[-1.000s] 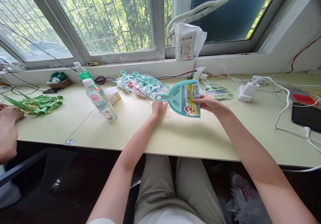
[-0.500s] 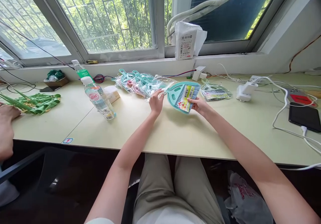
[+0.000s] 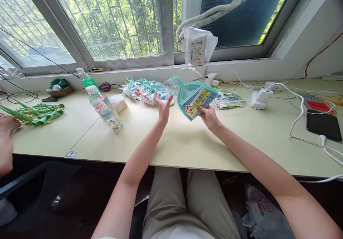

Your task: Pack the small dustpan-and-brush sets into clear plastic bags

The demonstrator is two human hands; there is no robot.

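My right hand grips a teal dustpan by its lower right edge, holding it tilted above the table. A brush with blue bristles and a yellow printed label lies against the dustpan. Clear plastic film stands up behind the handle. My left hand is open just left of the dustpan, thumb and fingers apart, touching nothing that I can see. Behind it lies a pile of teal and pink dustpan sets in clear plastic. Another wrapped dustpan set rests on the table to the right.
Two plastic bottles stand at left, the nearer one beside a tissue pack. Another person's hand is at green folded strips. At right lie a white charger, cables and a phone. A wrapped box stands on the sill.
My left hand has let go of the plastic at the dustpan's handle and opened, moving slightly left. The dustpan has tilted, its handle now pointing up and left.
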